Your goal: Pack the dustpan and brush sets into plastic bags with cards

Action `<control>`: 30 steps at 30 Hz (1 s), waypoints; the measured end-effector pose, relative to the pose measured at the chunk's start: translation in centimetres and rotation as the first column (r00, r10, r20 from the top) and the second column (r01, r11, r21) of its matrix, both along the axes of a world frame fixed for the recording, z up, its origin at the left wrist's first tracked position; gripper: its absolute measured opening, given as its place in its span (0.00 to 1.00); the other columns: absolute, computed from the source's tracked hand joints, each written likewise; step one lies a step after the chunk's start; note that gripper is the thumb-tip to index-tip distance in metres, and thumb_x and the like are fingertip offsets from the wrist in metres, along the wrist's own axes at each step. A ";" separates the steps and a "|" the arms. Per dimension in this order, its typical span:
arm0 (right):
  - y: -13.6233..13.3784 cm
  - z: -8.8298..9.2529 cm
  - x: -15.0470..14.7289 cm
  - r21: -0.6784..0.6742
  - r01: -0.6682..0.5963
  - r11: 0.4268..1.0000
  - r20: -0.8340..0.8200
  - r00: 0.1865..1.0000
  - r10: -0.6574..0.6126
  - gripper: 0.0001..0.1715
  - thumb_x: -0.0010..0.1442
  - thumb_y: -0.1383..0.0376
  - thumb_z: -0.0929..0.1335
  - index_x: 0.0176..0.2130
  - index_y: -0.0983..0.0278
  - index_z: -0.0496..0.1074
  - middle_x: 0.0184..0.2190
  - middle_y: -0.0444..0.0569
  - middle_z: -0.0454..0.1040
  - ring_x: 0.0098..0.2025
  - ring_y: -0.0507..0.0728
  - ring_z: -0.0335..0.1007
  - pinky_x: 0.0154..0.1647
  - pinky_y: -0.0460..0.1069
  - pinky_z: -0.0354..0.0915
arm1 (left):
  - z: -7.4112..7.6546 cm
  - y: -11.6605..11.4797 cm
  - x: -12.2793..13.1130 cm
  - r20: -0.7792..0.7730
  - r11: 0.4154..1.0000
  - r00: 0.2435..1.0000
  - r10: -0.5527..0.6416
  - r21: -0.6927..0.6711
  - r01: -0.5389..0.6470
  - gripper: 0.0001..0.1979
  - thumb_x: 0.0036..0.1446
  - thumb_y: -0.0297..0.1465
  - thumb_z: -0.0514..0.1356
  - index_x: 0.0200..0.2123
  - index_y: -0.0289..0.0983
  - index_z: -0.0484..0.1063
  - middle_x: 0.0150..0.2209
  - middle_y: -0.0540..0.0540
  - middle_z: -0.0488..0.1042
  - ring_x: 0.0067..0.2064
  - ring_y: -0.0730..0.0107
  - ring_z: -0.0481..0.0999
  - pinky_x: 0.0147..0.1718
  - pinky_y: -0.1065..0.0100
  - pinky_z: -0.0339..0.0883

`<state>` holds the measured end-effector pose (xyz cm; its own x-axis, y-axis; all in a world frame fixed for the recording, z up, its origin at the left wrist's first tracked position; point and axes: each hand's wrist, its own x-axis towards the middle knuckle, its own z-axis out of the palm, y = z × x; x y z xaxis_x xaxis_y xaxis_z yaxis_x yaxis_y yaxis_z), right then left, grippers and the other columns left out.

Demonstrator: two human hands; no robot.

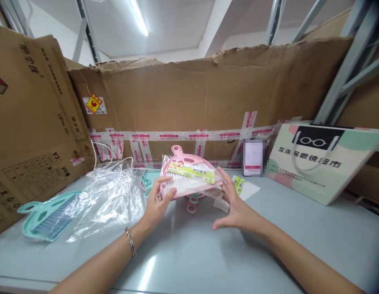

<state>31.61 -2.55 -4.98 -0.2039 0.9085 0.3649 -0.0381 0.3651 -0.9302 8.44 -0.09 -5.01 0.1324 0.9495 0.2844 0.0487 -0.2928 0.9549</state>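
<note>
My left hand [158, 198] grips the left end of a pink dustpan and brush set [183, 185], tilted above the table. White bristles show through its clear wrapping, and a yellow-green label [192, 171] lies across it. Beside the set's right end, my right hand [235, 204] has its fingers and thumb spread apart; whether a fingertip touches the wrapping I cannot tell. Behind and below, partly hidden, are a teal set [148, 179] and a pink handle end [191, 208].
Another teal dustpan and brush set [51, 216] lies at the left beside crumpled clear plastic bags [112, 200]. A label card [249, 190] rests right of centre. A paper bag [324, 163] stands at the right. Large cardboard boxes [164, 98] wall the back and left of the grey table [183, 261].
</note>
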 end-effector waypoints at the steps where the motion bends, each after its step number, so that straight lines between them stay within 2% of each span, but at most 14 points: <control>1: 0.1 -0.2 0.0 0.054 0.040 0.998 0.048 0.998 -0.042 0.66 0.29 0.67 0.79 0.61 0.52 0.48 0.61 0.51 0.55 0.58 0.60 0.59 0.57 0.56 0.57 | -0.1 0.1 -0.1 -0.026 0.997 1.000 0.009 0.074 -0.007 0.19 0.52 0.43 0.59 0.45 0.41 0.63 0.47 0.45 0.64 0.49 0.62 0.65 0.48 0.64 0.60; 3: 0.4 -0.5 -0.1 0.082 0.159 0.984 0.077 0.983 -0.165 0.45 0.37 0.61 0.77 0.54 0.55 0.62 0.58 0.50 0.61 0.53 0.60 0.63 0.52 0.55 0.62 | -0.3 0.1 -0.3 -0.099 0.967 0.994 0.040 0.253 -0.014 0.18 0.53 0.43 0.57 0.44 0.41 0.65 0.44 0.46 0.67 0.45 0.64 0.67 0.46 0.64 0.61; 5: 0.9 -0.8 -0.1 0.055 0.272 0.961 0.063 0.959 -0.276 0.23 0.47 0.54 0.72 0.43 0.58 0.71 0.47 0.50 0.70 0.44 0.58 0.68 0.46 0.55 0.65 | -0.3 0.1 -0.5 -0.164 0.949 0.986 0.022 0.314 0.031 0.17 0.54 0.42 0.57 0.45 0.41 0.68 0.42 0.46 0.69 0.44 0.65 0.67 0.45 0.65 0.61; 6: 1.1 -0.9 -0.1 0.045 0.317 0.947 0.046 0.947 -0.319 0.18 0.49 0.51 0.69 0.37 0.60 0.74 0.41 0.50 0.73 0.41 0.58 0.69 0.45 0.55 0.65 | -0.2 0.1 -0.5 -0.189 0.948 0.982 -0.003 0.313 0.063 0.16 0.55 0.42 0.56 0.43 0.41 0.70 0.41 0.46 0.71 0.43 0.65 0.68 0.44 0.66 0.61; 9: 1.7 -1.3 0.0 0.029 0.394 0.919 -0.035 0.919 -0.393 0.19 0.48 0.49 0.69 0.27 0.62 0.76 0.29 0.49 0.74 0.36 0.57 0.69 0.44 0.55 0.64 | 0.1 0.0 -0.3 -0.228 0.955 0.973 -0.047 0.274 0.111 0.14 0.57 0.40 0.54 0.34 0.39 0.75 0.35 0.46 0.74 0.40 0.65 0.69 0.43 0.66 0.61; 11: 1.9 -1.6 0.0 -0.005 0.411 0.912 -0.079 0.909 -0.410 0.19 0.47 0.49 0.70 0.26 0.63 0.76 0.28 0.49 0.74 0.36 0.58 0.69 0.45 0.55 0.64 | 0.2 0.0 0.0 -0.216 0.963 0.976 -0.003 0.263 0.061 0.15 0.58 0.39 0.53 0.29 0.38 0.75 0.31 0.46 0.74 0.38 0.66 0.70 0.41 0.67 0.62; 13: 1.8 -1.8 -0.4 -0.052 0.419 0.906 -0.114 0.899 -0.423 0.18 0.46 0.51 0.71 0.29 0.63 0.77 0.32 0.50 0.76 0.39 0.59 0.69 0.47 0.56 0.63 | 0.1 0.1 0.4 -0.192 0.963 0.979 0.066 0.269 -0.012 0.14 0.57 0.38 0.54 0.28 0.37 0.75 0.30 0.47 0.73 0.36 0.67 0.70 0.39 0.67 0.62; 15: 1.7 -1.8 -0.8 -0.088 0.410 0.908 -0.166 0.893 -0.419 0.23 0.46 0.52 0.71 0.39 0.62 0.76 0.39 0.51 0.76 0.45 0.60 0.68 0.50 0.57 0.62 | -0.1 0.2 0.7 -0.180 0.962 0.977 0.114 0.265 -0.064 0.12 0.56 0.37 0.55 0.29 0.37 0.74 0.30 0.47 0.73 0.35 0.68 0.70 0.37 0.68 0.63; 16: 1.6 -1.8 -1.0 -0.096 0.390 0.916 -0.201 0.894 -0.401 0.29 0.47 0.53 0.71 0.47 0.61 0.72 0.43 0.51 0.75 0.47 0.60 0.68 0.51 0.57 0.62 | -0.2 0.2 0.7 -0.167 0.965 0.979 0.116 0.254 -0.071 0.11 0.56 0.37 0.55 0.31 0.37 0.73 0.31 0.47 0.73 0.35 0.69 0.70 0.37 0.68 0.63; 18: 1.4 -1.5 -1.3 -0.098 0.317 0.943 -0.268 0.904 -0.332 0.46 0.49 0.55 0.71 0.62 0.57 0.51 0.47 0.51 0.73 0.47 0.58 0.69 0.50 0.57 0.63 | -0.3 0.4 0.8 -0.085 0.976 0.995 0.054 0.214 -0.034 0.12 0.55 0.36 0.57 0.43 0.39 0.69 0.36 0.46 0.74 0.36 0.69 0.71 0.37 0.68 0.65; 20: 1.2 -1.4 -1.5 -0.107 0.251 0.962 -0.301 0.914 -0.272 0.58 0.50 0.57 0.71 0.65 0.54 0.30 0.48 0.53 0.72 0.44 0.56 0.71 0.48 0.57 0.65 | -0.4 0.6 0.7 0.041 0.984 0.998 -0.042 0.175 0.034 0.25 0.55 0.34 0.57 0.56 0.43 0.55 0.42 0.45 0.73 0.39 0.69 0.73 0.38 0.67 0.68; 21: 1.2 -1.3 -1.5 -0.129 0.239 0.963 -0.306 0.914 -0.267 0.61 0.49 0.57 0.71 0.64 0.54 0.26 0.49 0.54 0.72 0.43 0.56 0.72 0.47 0.57 0.65 | -0.5 0.7 0.7 0.093 0.985 0.993 -0.073 0.162 0.057 0.30 0.55 0.34 0.57 0.59 0.44 0.48 0.44 0.44 0.73 0.39 0.69 0.74 0.38 0.66 0.69; 23: 1.2 -1.4 -1.5 -0.190 0.242 0.951 -0.296 0.910 -0.291 0.61 0.48 0.57 0.71 0.64 0.54 0.29 0.50 0.56 0.70 0.43 0.57 0.72 0.45 0.57 0.66 | -0.5 0.9 0.6 0.135 0.988 0.987 -0.081 0.143 0.062 0.35 0.55 0.34 0.58 0.61 0.45 0.42 0.44 0.43 0.73 0.40 0.69 0.75 0.39 0.65 0.70; 30: 1.1 -1.6 -1.4 -0.252 0.241 0.937 -0.220 0.929 -0.298 0.49 0.47 0.55 0.70 0.61 0.55 0.44 0.52 0.55 0.67 0.42 0.59 0.71 0.38 0.54 0.69 | -1.0 1.4 0.4 0.117 0.990 0.991 -0.059 0.133 0.044 0.34 0.55 0.34 0.58 0.61 0.43 0.43 0.44 0.43 0.73 0.41 0.67 0.75 0.38 0.67 0.70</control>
